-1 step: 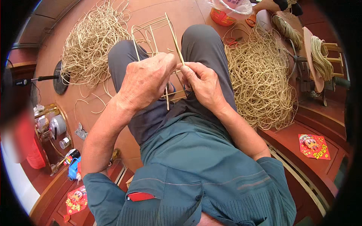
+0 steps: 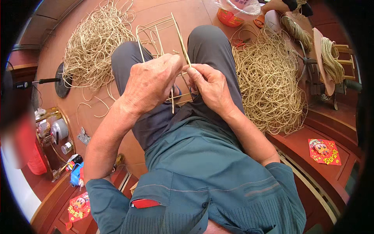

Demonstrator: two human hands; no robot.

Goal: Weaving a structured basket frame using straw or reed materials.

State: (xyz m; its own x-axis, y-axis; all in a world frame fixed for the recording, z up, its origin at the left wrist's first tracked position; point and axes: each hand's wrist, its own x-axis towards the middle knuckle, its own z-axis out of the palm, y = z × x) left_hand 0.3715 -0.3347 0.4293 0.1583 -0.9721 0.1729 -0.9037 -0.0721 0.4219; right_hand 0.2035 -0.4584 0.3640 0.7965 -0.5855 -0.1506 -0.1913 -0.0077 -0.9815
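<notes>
One cane-like frame (image 2: pixel 180 37) sits between two knees (image 2: pixel 209 43); the right hand (image 2: pixel 210 86) pinches its right side; the left hand (image 2: pixel 152 84) curls over it, grip hidden; two tangled strand piles (image 2: pixel 270 82) lie either side

Curled left hand (image 2: pixel 154 81) close beside pinching right hand (image 2: pixel 209 85)

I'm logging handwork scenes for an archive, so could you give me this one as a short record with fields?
Work held: thin open frame of tan strands
Left hand: closed on the frame, fingertips hidden
Right hand: pinch grip on the frame's right edge
Left side: loose strand pile
Right side: tangled strand heap; red card nearer the person
Far side: orange-red tub with a bag liner
</notes>
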